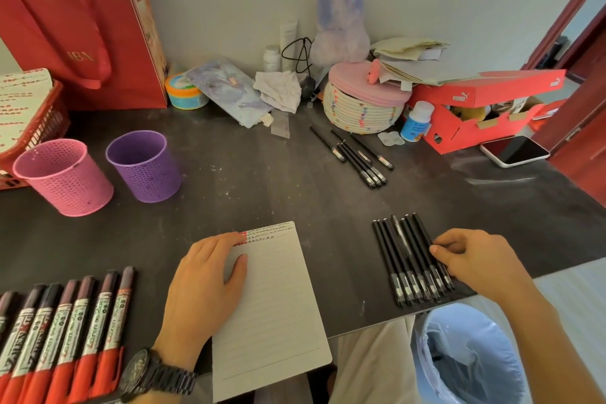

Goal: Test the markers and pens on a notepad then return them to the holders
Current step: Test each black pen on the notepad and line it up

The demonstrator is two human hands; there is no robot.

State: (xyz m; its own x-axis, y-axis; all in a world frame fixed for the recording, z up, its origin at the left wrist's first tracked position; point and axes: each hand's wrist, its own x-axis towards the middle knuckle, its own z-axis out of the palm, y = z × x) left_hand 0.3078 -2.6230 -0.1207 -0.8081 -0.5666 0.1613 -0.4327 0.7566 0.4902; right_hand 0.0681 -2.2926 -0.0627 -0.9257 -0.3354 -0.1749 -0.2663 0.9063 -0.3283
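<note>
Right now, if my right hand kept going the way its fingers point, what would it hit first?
The row of black pens, its rightmost pen first. Your right hand seems almost on it, though contact is unclear.

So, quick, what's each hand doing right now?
Left hand: open, resting flat on the notepad.
Right hand: pinching the rightmost black pen in the row.

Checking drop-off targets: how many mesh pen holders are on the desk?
2. The pink holder stands at the far left beside the red basket. The purple holder stands just right of it. Both are upright and apart. None appears hidden.
</note>
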